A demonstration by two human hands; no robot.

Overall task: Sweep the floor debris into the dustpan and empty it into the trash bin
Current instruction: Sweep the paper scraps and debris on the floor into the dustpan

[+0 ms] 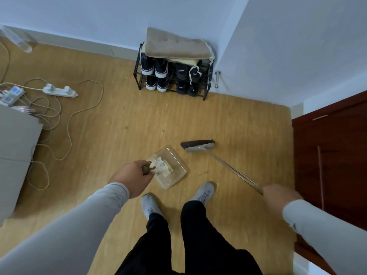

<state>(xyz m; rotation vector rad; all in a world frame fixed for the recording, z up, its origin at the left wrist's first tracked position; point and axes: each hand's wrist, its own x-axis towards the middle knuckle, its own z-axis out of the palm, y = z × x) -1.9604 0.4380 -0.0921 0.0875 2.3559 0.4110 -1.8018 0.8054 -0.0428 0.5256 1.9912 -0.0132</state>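
Observation:
A clear plastic dustpan rests on the wooden floor just ahead of my feet, with pale scraps of paper debris lying inside it. My left hand is closed around the dustpan's dark handle. A broom with a grey head and dark bristles stands on the floor to the right of the dustpan, a short gap apart from it. Its thin metal pole slants back to my right hand, which grips its upper end. No trash bin is in view.
A black shoe rack with shoes and folded cushions stands against the far wall. A white power strip and loose cables sprawl at the left beside a grey cabinet. A dark red door is at the right.

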